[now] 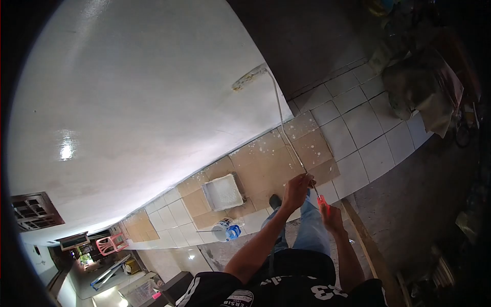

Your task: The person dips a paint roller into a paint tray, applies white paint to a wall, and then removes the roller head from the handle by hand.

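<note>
Both my hands are on a long-handled paint roller, whose pale, stained sleeve rests against the white wall near its edge. My left hand is wrapped round the thin metal rod, above the grip. Lower down, my right hand is closed round the red handle. The bent rod runs up from my hands to the sleeve.
Paint-spotted brown cardboard covers part of the white tiles. On it lies a paint tray, with a white and blue bucket nearby. A wooden plank lies to my right; a pink chair stands farther off.
</note>
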A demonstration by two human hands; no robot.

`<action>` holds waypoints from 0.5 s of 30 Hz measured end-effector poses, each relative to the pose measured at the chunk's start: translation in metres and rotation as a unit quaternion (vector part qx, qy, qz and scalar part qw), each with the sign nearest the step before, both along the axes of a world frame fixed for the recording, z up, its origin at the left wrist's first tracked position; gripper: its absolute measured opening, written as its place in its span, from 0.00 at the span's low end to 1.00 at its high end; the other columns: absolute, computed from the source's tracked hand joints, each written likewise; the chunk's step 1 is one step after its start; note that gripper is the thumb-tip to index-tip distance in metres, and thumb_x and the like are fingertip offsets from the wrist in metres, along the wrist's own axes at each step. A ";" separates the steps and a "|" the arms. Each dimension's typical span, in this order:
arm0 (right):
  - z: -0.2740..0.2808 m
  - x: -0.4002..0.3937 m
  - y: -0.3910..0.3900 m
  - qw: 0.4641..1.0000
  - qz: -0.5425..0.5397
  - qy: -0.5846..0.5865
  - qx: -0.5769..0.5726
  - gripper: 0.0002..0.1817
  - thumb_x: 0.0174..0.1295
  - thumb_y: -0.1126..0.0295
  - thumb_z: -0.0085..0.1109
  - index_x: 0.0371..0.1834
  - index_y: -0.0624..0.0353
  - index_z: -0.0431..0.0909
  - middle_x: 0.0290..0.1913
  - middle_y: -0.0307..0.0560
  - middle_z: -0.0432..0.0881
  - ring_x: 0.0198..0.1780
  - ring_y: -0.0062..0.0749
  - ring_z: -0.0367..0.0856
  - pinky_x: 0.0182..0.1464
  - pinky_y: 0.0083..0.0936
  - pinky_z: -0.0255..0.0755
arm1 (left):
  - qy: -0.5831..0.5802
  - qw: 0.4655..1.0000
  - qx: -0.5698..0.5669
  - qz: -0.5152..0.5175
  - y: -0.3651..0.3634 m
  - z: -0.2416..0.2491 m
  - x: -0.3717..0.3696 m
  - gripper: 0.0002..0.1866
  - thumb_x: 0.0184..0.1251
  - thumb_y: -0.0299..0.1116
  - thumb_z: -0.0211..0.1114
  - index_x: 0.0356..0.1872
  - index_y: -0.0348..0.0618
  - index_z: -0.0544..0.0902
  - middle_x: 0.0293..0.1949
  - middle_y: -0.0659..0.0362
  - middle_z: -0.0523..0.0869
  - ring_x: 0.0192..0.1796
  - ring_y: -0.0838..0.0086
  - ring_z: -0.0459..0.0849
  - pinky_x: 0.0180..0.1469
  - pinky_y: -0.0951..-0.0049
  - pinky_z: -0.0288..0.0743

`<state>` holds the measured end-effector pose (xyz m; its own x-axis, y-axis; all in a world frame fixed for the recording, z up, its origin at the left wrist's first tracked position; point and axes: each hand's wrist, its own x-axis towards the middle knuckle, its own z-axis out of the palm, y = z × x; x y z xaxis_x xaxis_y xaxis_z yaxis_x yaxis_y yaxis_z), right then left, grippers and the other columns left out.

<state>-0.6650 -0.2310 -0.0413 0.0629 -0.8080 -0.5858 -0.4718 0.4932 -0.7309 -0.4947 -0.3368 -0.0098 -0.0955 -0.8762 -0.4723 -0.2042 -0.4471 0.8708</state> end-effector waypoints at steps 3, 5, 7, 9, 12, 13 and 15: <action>0.031 0.003 0.004 0.999 0.010 -0.008 0.044 0.24 0.69 0.49 0.44 0.38 0.60 0.81 0.28 0.57 0.82 0.35 0.52 0.83 0.37 0.38 0.73 | -0.015 0.999 -0.024 -0.014 0.005 0.031 0.005 0.17 0.75 0.38 0.51 0.41 0.33 0.82 0.33 0.55 0.87 0.37 0.75 0.85 0.43 0.74 0.77; 0.045 0.001 0.001 0.999 0.024 0.000 0.033 0.23 0.69 0.50 0.45 0.40 0.58 0.81 0.29 0.57 0.82 0.36 0.52 0.83 0.38 0.38 0.73 | -0.001 1.000 -0.028 -0.004 0.006 0.048 0.005 0.16 0.75 0.36 0.51 0.41 0.32 0.82 0.32 0.55 0.87 0.37 0.75 0.85 0.44 0.75 0.77; 0.054 0.004 -0.010 0.998 0.047 0.011 -0.028 0.22 0.69 0.51 0.45 0.42 0.57 0.81 0.31 0.57 0.82 0.37 0.53 0.82 0.38 0.39 0.74 | 0.008 0.998 -0.053 0.016 0.000 0.072 0.004 0.15 0.75 0.33 0.51 0.41 0.31 0.81 0.33 0.55 0.87 0.39 0.74 0.86 0.45 0.75 0.77; 0.056 0.008 -0.029 0.997 0.056 0.001 -0.047 0.21 0.68 0.51 0.46 0.43 0.56 0.80 0.32 0.57 0.82 0.38 0.54 0.82 0.38 0.41 0.74 | 0.031 0.998 -0.052 0.010 -0.016 0.093 0.010 0.14 0.75 0.32 0.51 0.42 0.30 0.81 0.36 0.55 0.87 0.41 0.73 0.86 0.46 0.74 0.77; 0.049 0.017 -0.039 0.998 0.028 -0.029 -0.058 0.20 0.68 0.51 0.46 0.42 0.56 0.80 0.32 0.58 0.82 0.37 0.55 0.81 0.37 0.42 0.73 | 0.036 0.999 -0.007 0.018 -0.027 0.085 0.017 0.14 0.75 0.31 0.50 0.42 0.30 0.81 0.36 0.54 0.87 0.40 0.74 0.86 0.45 0.75 0.78; 0.045 0.020 -0.037 0.998 0.010 -0.040 -0.054 0.21 0.68 0.51 0.46 0.41 0.56 0.81 0.31 0.58 0.81 0.36 0.56 0.81 0.37 0.43 0.73 | 0.038 0.999 -0.016 0.009 -0.026 0.074 0.020 0.13 0.75 0.31 0.50 0.43 0.30 0.80 0.37 0.53 0.86 0.41 0.72 0.86 0.46 0.74 0.78; 0.017 0.024 -0.016 0.999 0.026 -0.010 -0.045 0.22 0.68 0.50 0.45 0.40 0.56 0.81 0.28 0.58 0.81 0.34 0.55 0.81 0.35 0.43 0.73 | 0.043 0.999 -0.031 -0.009 -0.017 0.047 0.024 0.13 0.74 0.29 0.50 0.44 0.29 0.79 0.38 0.51 0.85 0.43 0.70 0.86 0.47 0.72 0.78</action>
